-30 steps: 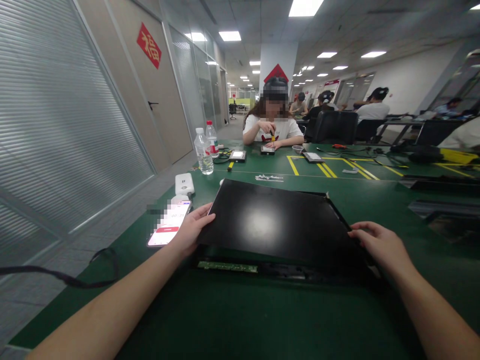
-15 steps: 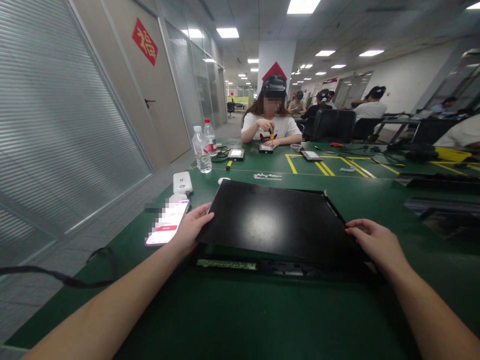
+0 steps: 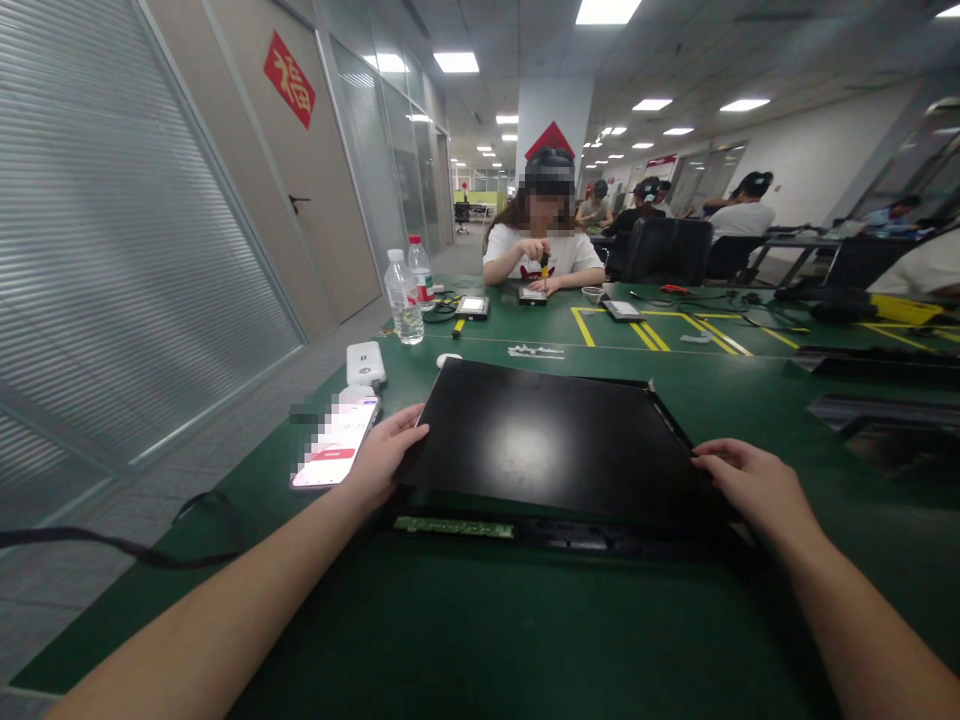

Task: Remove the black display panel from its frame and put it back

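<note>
A large flat black panel [image 3: 547, 440] lies on the green table [image 3: 450, 630] in front of me, its near edge raised a little above a dark frame with a green circuit strip [image 3: 454, 526]. My left hand [image 3: 382, 455] grips the panel's left edge, thumb on top. On the panel's right edge, my right hand [image 3: 754, 485] is closed around the rim, with the fingers curled over it.
A lit phone [image 3: 337, 455] lies just left of my left hand, with a white power bank [image 3: 365, 362] and two water bottles [image 3: 403, 298] beyond. A person [image 3: 544, 250] works with a screwdriver across the table. Black monitors [image 3: 877, 410] lie at right. A black cable [image 3: 150, 555] hangs off the left edge.
The panel's near edge has come down slightly toward the frame. Both hands keep their grip on its sides and have hardly moved.
</note>
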### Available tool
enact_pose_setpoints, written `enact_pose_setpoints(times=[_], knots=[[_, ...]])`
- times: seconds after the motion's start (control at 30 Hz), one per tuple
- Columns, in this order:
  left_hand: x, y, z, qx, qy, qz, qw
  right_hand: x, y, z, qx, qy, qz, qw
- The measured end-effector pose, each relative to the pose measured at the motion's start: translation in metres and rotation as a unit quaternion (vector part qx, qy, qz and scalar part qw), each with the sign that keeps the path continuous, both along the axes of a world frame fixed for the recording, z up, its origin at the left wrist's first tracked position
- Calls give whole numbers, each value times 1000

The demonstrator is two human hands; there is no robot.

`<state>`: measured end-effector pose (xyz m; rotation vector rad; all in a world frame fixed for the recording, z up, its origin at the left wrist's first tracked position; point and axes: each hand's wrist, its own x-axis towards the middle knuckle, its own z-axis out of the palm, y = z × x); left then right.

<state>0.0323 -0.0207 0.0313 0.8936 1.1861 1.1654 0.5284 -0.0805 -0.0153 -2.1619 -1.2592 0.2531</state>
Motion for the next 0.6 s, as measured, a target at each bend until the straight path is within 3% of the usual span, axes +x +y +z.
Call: enact_pose_setpoints(times=[0.6], knots=[[-2, 3, -9, 30, -2, -6, 1000, 6, 2, -2, 4, -3, -1, 1000]])
